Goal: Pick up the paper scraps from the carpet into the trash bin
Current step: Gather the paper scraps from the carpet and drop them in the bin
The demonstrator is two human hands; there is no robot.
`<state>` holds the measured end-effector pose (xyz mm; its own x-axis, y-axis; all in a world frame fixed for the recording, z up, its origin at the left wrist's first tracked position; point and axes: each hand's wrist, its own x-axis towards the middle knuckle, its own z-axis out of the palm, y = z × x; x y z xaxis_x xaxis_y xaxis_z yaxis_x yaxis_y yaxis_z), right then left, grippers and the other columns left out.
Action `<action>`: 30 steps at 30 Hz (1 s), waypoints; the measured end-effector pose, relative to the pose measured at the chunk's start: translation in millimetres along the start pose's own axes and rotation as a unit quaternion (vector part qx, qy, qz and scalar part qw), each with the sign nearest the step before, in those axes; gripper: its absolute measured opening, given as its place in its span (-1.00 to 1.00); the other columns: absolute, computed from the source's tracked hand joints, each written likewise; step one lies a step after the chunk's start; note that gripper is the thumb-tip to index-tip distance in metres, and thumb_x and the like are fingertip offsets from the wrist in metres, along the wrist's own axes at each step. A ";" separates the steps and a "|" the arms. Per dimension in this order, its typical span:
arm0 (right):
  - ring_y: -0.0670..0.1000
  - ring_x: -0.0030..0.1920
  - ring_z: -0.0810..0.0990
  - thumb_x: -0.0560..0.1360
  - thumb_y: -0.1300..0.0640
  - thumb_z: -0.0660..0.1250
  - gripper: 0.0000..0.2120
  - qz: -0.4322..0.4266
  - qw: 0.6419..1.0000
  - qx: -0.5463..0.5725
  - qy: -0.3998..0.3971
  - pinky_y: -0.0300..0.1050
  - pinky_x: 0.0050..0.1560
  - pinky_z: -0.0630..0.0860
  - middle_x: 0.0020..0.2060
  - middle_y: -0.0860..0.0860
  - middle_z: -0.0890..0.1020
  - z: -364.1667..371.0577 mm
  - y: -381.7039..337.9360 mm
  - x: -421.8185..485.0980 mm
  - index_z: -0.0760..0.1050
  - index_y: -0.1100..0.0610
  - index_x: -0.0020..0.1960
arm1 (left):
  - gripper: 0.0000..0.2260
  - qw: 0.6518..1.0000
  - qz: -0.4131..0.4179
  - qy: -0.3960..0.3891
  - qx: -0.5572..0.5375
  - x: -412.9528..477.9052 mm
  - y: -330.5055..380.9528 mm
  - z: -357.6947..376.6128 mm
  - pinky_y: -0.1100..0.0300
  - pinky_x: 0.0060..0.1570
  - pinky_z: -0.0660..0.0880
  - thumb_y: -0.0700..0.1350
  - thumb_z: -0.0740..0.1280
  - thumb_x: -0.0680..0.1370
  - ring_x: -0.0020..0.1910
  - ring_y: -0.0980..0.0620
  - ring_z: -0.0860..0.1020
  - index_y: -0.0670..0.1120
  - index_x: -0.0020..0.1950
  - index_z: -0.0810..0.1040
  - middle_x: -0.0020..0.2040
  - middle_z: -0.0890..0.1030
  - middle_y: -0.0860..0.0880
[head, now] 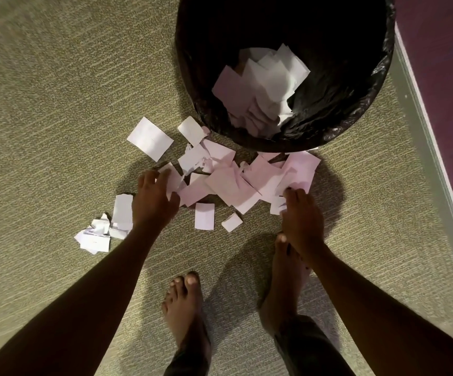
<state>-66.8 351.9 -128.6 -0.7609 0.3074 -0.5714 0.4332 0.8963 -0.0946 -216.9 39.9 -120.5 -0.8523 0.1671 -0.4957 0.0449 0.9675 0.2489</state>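
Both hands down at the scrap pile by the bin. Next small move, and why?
Probably draw both hands inward to bunch the loose pile of white paper scraps for a lift. The left hand and right hand sit at its opposite edges, touching paper, and the black-lined round trash bin stands just beyond the pile.
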 end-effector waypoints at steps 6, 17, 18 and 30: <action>0.26 0.30 0.51 0.50 0.22 0.50 -0.68 0.003 0.998 0.059 0.009 0.14 0.10 0.59 0.23 0.20 0.54 2.1 6.2 -2.1 0.55 0.23 0.22 | -0.73 0.999 0.035 0.012 -0.038 2.6 -6.6 -10.7 -0.12 0.03 0.62 -0.14 0.40 0.64 0.22 -0.28 0.60 -0.10 0.34 0.68 0.23 0.62 -0.20; 0.12 0.04 0.68 0.48 0.20 0.51 -0.92 0.027 0.976 0.218 -0.010 0.05 0.02 0.62 -0.03 0.04 0.72 -16.4 -8.2 -1.5 0.68 0.13 -0.03 | -0.81 0.988 0.041 -0.019 -0.149 -36.3 15.4 -10.3 0.05 -0.09 0.51 -0.09 0.47 0.65 0.04 -0.13 0.58 -0.23 0.08 0.67 0.08 0.59 -0.09; 0.12 0.01 0.66 0.47 0.18 0.54 -0.91 0.010 0.975 0.224 -0.006 0.06 0.01 0.62 -0.05 0.05 0.71 -18.6 -13.8 0.2 0.68 0.13 -0.04 | -0.78 0.989 0.037 -0.037 -0.137 -36.1 20.8 -6.4 -0.02 0.04 0.57 -0.08 0.48 0.65 0.16 -0.14 0.58 -0.24 0.13 0.68 0.22 0.59 -0.14; 0.11 0.07 0.61 0.49 0.01 0.55 -0.73 0.024 0.939 0.344 0.002 0.07 0.05 0.61 0.05 0.01 0.62 -6.1 -81.9 32.4 0.58 0.11 0.08 | -0.69 0.968 -0.113 -0.038 -0.220 -18.0 78.1 36.0 0.14 -0.05 0.37 -0.01 0.52 0.59 0.11 -0.15 0.65 -0.14 0.24 0.63 0.13 0.71 -0.14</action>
<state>-129.8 290.5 -134.4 -0.7342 0.3442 -0.5852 0.6749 0.4641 -0.5737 -179.3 119.3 -122.0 -0.7726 -0.0093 -0.6348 -0.3791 0.8088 0.4496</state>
